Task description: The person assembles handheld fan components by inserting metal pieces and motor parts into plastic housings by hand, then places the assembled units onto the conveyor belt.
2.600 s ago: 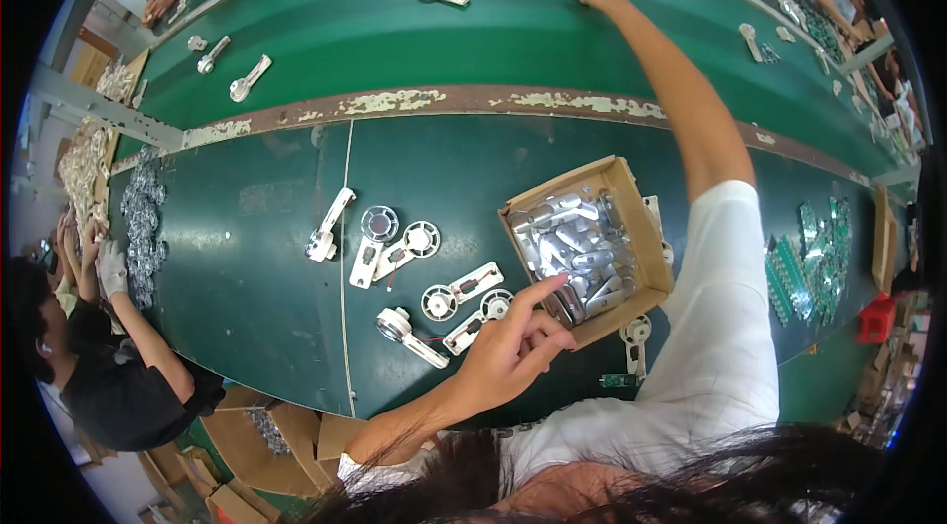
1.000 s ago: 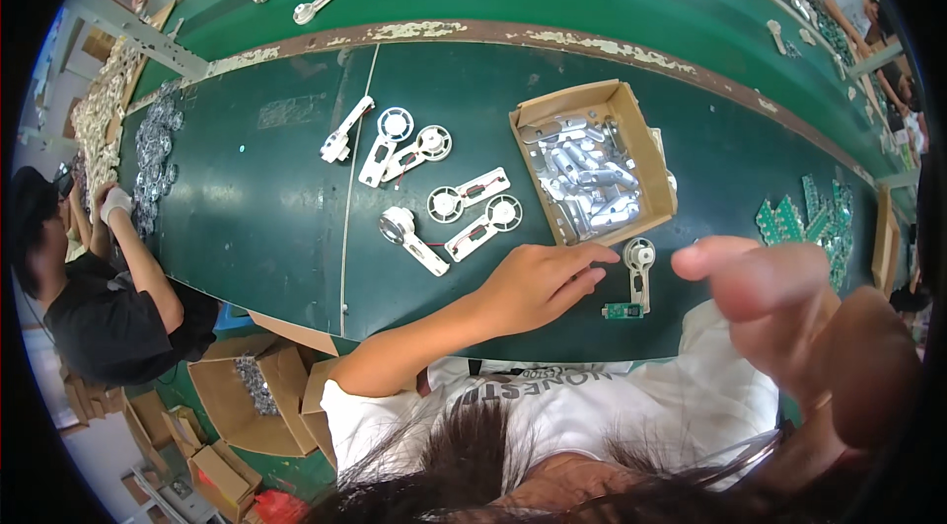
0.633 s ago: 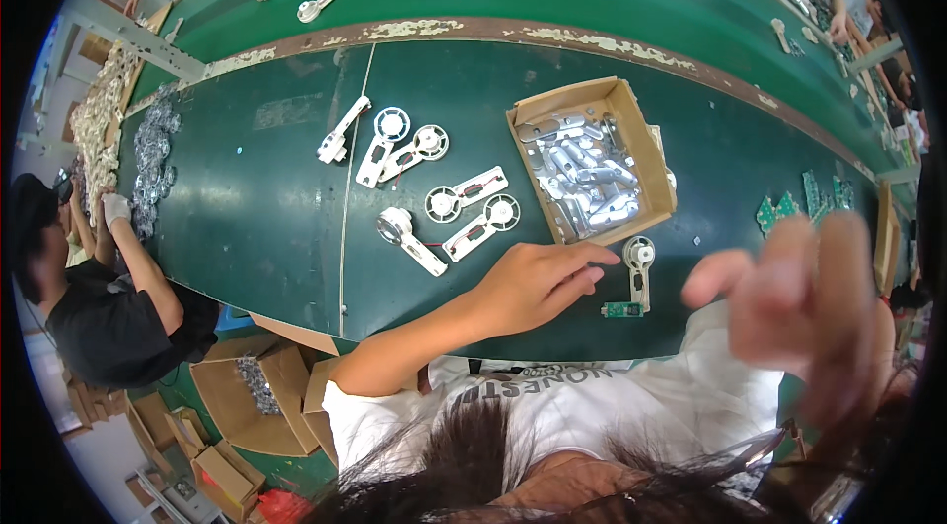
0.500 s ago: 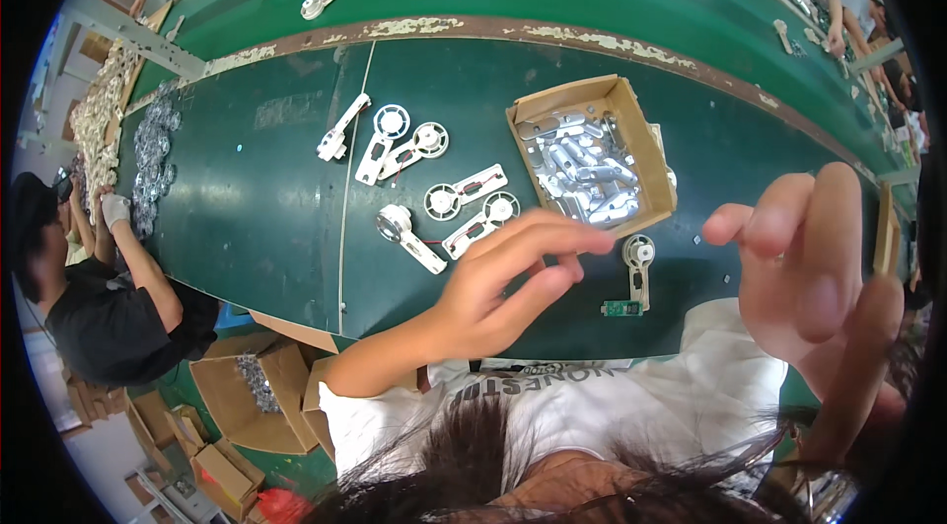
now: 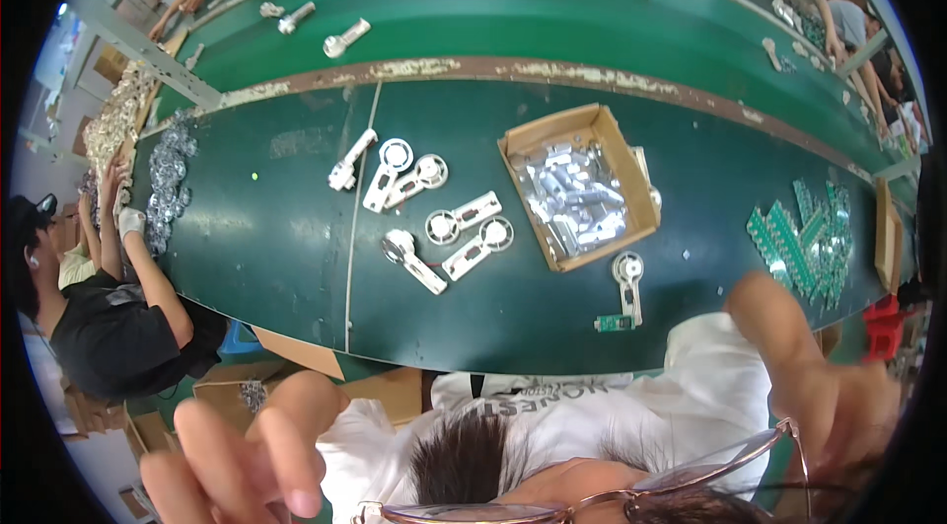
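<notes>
Both of my hands are raised close to the camera, off the table. At the lower left, my left hand point(image 5: 242, 460) has its fingers bent and apart, with nothing seen in them. My right hand point(image 5: 838, 411) is at the lower right, beside the rim of the eyeglasses point(image 5: 764, 442); its fingertips are blurred and partly hidden. On the table point(image 5: 256, 277), nearest to me, a white arm-shaped part with a round end point(image 5: 628, 272) lies next to a small green circuit board point(image 5: 615, 324).
An open cardboard box point(image 5: 641, 203) holds silvery-grey pieces. Several white ring-ended parts point(image 5: 473, 248) lie left of it. Green circuit board strips point(image 5: 804, 243) are piled at right. A co-worker point(image 5: 109, 327) sits at left beside clear pieces point(image 5: 163, 188). Beyond runs a green belt point(image 5: 473, 16).
My left hand has moved from above the table down to the lower left. My right hand has drawn back toward the eyeglasses, uncovering the circuit board strips. The view has tilted.
</notes>
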The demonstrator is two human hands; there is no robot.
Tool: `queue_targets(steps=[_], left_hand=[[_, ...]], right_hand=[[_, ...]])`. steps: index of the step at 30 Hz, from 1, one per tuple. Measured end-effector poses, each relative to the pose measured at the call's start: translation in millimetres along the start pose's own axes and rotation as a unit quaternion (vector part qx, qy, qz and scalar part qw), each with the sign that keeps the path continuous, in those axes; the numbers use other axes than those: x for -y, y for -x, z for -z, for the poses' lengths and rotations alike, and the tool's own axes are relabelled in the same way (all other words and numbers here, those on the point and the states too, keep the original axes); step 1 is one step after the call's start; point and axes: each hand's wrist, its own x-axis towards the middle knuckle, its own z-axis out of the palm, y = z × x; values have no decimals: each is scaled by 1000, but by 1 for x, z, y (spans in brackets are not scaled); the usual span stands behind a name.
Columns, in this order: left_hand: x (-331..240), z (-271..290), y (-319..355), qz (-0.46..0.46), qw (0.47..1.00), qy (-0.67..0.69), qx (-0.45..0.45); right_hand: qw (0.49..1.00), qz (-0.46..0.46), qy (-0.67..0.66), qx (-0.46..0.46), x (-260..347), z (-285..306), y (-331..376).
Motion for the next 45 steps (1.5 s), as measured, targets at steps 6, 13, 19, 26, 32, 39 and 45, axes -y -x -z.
queue_targets(steps=[6, 13, 19, 26, 32, 39, 45], left_hand=[[-11, 11, 21, 86, 966, -134, 203], [99, 74, -8, 232, 829, -308, 405], [155, 79, 1, 248, 805, -508, 180], [205, 81, -24, 150, 794, -572, 140], [260, 82, -32, 146, 692, -655, 268], [274, 90, -33, 153, 671, -658, 304], [211, 91, -31, 275, 788, -531, 144]], right_hand=[[978, 159, -108, 82, 6, -3, 8], [889, 284, 342, -108, -31, -22, 1], [795, 328, 462, -216, -31, -15, 3], [764, 433, 434, -200, -29, -3, 22], [785, -35, 548, -288, -72, 52, 57], [731, -212, 648, -10, -115, 52, 68], [595, -313, 728, 132, -140, 58, 66]])
